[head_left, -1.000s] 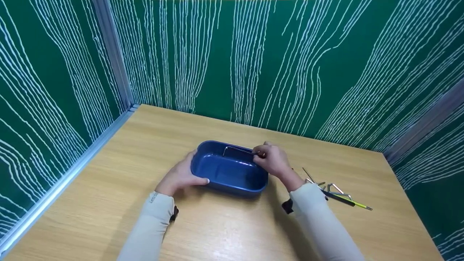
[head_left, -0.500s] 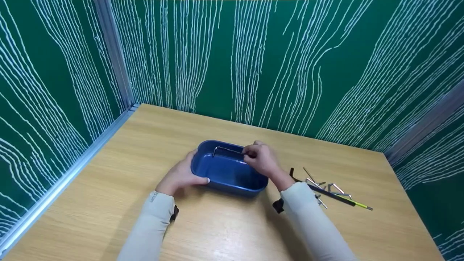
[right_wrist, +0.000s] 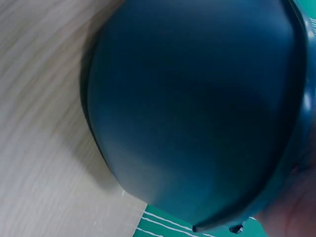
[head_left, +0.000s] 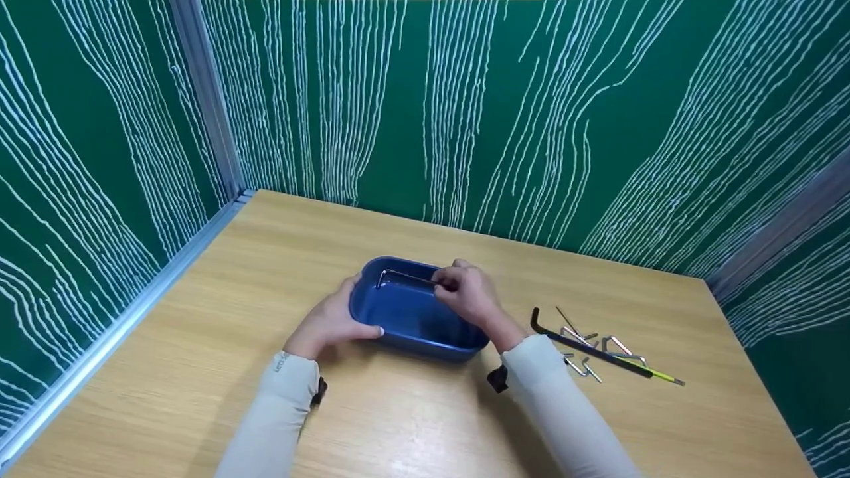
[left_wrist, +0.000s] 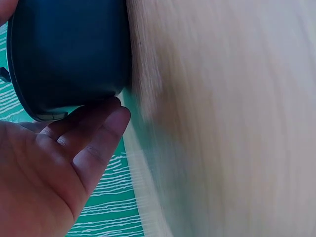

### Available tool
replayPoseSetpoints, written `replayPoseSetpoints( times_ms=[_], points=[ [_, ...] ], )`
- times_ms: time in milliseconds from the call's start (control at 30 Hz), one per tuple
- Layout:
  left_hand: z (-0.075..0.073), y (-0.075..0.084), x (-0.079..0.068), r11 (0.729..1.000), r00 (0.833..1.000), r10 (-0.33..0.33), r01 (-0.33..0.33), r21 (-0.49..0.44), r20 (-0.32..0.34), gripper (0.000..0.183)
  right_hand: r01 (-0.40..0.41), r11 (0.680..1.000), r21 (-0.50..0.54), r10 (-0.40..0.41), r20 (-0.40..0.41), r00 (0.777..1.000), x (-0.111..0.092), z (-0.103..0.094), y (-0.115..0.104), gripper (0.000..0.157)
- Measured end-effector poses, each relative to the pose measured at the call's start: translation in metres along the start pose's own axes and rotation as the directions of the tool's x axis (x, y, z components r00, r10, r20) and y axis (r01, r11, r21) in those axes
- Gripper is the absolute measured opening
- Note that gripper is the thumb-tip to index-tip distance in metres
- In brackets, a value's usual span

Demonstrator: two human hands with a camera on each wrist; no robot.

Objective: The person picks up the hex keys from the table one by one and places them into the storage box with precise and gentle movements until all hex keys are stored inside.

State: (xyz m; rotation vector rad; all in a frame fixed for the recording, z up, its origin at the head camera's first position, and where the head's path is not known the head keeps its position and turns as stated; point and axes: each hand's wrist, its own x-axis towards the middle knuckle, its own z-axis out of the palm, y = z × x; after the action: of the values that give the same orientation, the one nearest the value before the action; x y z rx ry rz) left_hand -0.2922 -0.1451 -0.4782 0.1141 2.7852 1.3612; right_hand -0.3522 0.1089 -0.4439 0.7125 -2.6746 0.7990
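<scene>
A blue oblong container (head_left: 425, 348) with rounded corners sits on the table. My left hand (head_left: 329, 320) grips its left end, thumb at the front rim; in the left wrist view the fingertips (left_wrist: 118, 118) lie against its dark outer wall. Over the far part of the container, my right hand (head_left: 468, 292) pinches a thin metal hex key (head_left: 405, 273) by its right end. The key's bent short arm points down inside the container, near the left end; whether it touches the floor, I cannot tell. The right wrist view mostly holds the container's outside (right_wrist: 187, 108), with the right hand at the edge.
Right of the container lies a loose pile: a long black hex key (head_left: 591, 350), a yellow one (head_left: 666, 378) partly under it, and several small silver keys (head_left: 617, 345). Green panels with white wavy lines (head_left: 398, 119) stand around the wooden table (head_left: 398, 425).
My right hand has moved left along the container with the hex key, whose bent end is now nearer the left end. More of the pile shows. The left hand and container stay put.
</scene>
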Motion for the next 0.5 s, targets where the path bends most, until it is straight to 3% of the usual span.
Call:
replayPoseSetpoints(
  times_ms=[267, 500],
  points=[
    [0.0, -0.003, 0.001, 0.998, 0.999, 0.044, -0.044, -0.039, -0.002, 0.105, 0.001, 1.0, -0.01, -0.001, -0.001, 1.0, 0.001, 0.009, -0.003, 0.01],
    [0.0, -0.003, 0.0, 0.999, 1.0, 0.021, -0.02, -0.043, 0.009, 0.106, 0.01, 1.0, -0.009, -0.01, 0.01, 1.0, 0.001, 0.017, -0.004, 0.01]
  ],
)
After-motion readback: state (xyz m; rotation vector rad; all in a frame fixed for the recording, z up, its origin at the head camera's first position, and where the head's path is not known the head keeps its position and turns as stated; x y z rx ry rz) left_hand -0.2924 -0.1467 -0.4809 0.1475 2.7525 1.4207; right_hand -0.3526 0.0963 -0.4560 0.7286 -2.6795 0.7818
